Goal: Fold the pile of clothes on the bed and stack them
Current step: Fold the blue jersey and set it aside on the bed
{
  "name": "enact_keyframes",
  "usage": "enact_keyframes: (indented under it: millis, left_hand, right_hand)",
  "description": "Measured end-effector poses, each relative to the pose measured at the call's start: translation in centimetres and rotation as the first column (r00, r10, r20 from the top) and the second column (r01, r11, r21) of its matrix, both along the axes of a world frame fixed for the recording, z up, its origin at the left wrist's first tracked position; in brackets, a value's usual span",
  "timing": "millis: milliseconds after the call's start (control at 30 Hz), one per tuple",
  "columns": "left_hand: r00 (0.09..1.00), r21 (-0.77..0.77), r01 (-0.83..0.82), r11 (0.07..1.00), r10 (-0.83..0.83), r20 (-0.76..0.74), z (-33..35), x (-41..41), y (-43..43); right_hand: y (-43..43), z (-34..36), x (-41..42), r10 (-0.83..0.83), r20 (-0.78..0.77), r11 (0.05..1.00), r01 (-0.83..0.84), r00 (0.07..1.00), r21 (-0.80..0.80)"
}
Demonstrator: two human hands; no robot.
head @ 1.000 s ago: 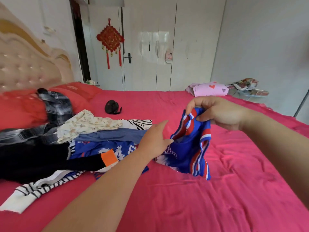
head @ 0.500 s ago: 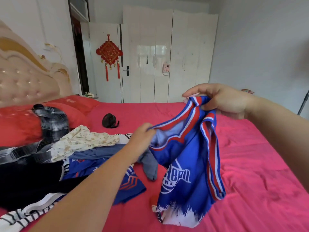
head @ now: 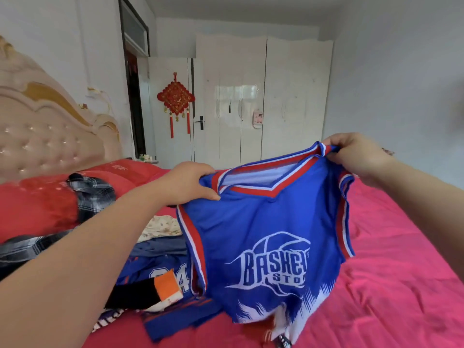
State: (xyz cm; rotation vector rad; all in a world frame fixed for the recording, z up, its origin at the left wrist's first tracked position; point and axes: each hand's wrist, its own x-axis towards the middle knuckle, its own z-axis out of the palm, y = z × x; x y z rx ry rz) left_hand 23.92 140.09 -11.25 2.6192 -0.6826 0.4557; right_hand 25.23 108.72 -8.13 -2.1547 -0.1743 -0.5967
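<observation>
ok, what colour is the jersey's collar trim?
The jersey collar trim is red with white and blue stripes; head view shows it.

A tufted beige headboard [head: 45, 136] with gilt trim stands at the left, and red pillows [head: 37, 204] lie at its foot. Across the room a white door [head: 165, 76] carries a red knot ornament [head: 176, 97] with tassels — a black handle [head: 200, 121] just right of it — beside a glossy white wardrobe [head: 288, 96].
</observation>
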Motion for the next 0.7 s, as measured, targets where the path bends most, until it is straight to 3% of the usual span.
enact_keyframes:
  millis: [100, 200, 333, 433, 533, 600, 700]
  left_hand:
    - [0.989, -0.058, -0.067, 0.996, 0.074, 0.13, 0.9, 0.0, 1.2]
    - [0.983, -0.314, -0.098, 0.944, 0.14, 0.115, 1.5, -0.2, 1.9]
    - [0.985, -0.498, -0.104, 0.861, 0.16, 0.07, 2.1, -0.6, 2.5]
    - [0.97, -0.579, -0.102, 0.809, 0.21, 0.121, 3.2, -1.0, 2.8]
    - [0.937, -0.617, -0.064, 0.784, 0.26, 0.233, 5.0, -1.4, 2.7]
    - [0.912, -0.571, -0.079, 0.817, 0.29, 0.29, 6.2, -1.6, 2.9]
    - [0.937, -0.411, -0.181, 0.894, 0.284, 0.204, 6.1, -1.6, 3.1]
  right_hand:
    - [0.4, 1.1, -0.1, -0.101, 0.105, 0.983, 0.115, 0.989, -0.142]
    - [0.7, 1.5, -0.4, -0.144, 0.074, 0.936, 0.16, 0.987, -0.312]
    - [0.7, 1.0, -1.0, -0.139, 0.063, 0.947, 0.152, 0.988, -0.284]
    - [0.9, 1.3, -1.3, -0.128, 0.079, 0.954, 0.144, 0.989, -0.263]
    - [0.9, 2.6, -1.1, -0.11, 0.123, 0.984, 0.126, 0.986, -0.13]
    - [0.8, 3.4, -0.9, -0.11, 0.139, 0.989, 0.123, 0.984, -0.086]
    - [0.9, 2.4, -0.8, -0.08, 0.042, 0.969, 0.087, 0.996, -0.233]
